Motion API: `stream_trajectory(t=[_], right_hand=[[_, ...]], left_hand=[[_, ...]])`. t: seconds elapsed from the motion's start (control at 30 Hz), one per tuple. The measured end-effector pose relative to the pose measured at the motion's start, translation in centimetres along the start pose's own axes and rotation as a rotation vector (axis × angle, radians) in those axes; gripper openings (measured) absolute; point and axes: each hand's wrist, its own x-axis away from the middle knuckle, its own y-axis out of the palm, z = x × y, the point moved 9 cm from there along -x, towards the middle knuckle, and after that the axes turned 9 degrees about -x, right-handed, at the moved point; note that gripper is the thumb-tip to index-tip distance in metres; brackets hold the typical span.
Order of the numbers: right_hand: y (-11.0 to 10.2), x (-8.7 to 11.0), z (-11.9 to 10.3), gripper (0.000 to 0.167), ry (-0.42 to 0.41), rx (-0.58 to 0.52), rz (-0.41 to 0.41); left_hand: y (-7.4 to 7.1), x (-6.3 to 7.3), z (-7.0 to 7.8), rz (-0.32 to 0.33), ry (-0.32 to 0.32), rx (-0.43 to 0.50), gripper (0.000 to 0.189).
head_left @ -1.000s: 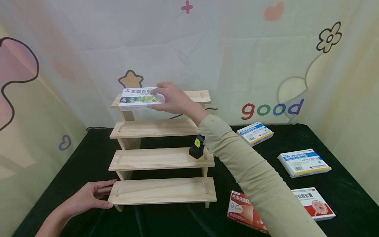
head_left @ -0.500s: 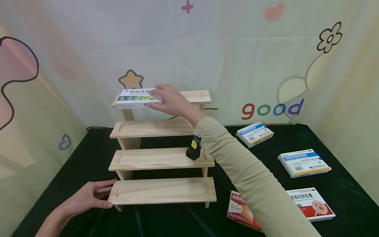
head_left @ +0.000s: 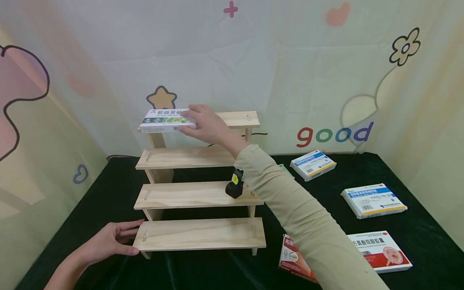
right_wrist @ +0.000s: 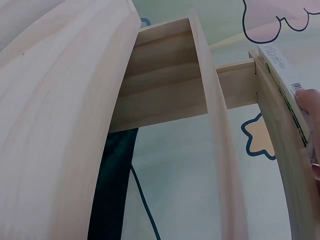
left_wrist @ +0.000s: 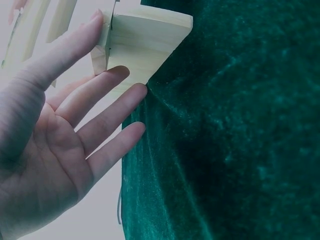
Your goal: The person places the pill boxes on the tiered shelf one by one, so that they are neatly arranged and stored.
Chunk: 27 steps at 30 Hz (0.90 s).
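In the head view, my right hand [head_left: 206, 125] grips the right end of a white medicine box [head_left: 161, 121] with a green stripe. The box lies at the left end of the top step of a four-step wooden display stand [head_left: 199, 235]. From the right wrist view, this box [right_wrist: 282, 70] shows along the top board, with part of the hand cut off by the frame. My left hand [head_left: 108, 239] holds the left end of the lowest step between thumb and fingers. Its other fingers spread out below the board in the left wrist view.
Right of the stand lie two blue-and-white medicine boxes [head_left: 313, 164] [head_left: 374, 200], a red-and-white box [head_left: 389, 251] and a red box [head_left: 295, 262] partly under the sleeve. A green item [head_left: 286, 171] peeks out behind the forearm. Dark green cloth [head_left: 203, 272] covers the table.
My right hand has moved the white medicine box slightly left and down onto the left end of the top step. A green item has come into sight behind the forearm. My left hand stays put.
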Motion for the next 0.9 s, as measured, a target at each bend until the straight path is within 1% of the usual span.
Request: stream_trajectory(t=[0.33, 0.53, 0.73, 0.9], right_hand=[[-0.09, -0.25, -0.06, 0.052, -0.001, 0.001, 0.005], [-0.11, -0.19, 0.03, 0.052, 0.0, -0.012, 0.006], [-0.26, -0.06, 0.24, 0.058, 0.022, -0.019, 0.018], [-0.78, 0.34, -0.25, 0.061, -0.016, -0.016, 0.041]], left_hand=[[-0.17, 0.0, 0.11, 0.009, -0.018, -0.004, 0.075], [-0.25, -0.07, 0.19, 0.008, -0.012, -0.006, 0.074], [-0.19, -0.17, 0.16, 0.009, -0.012, -0.003, 0.075], [0.0, -0.1, -0.09, 0.007, -0.015, 0.003, 0.075]])
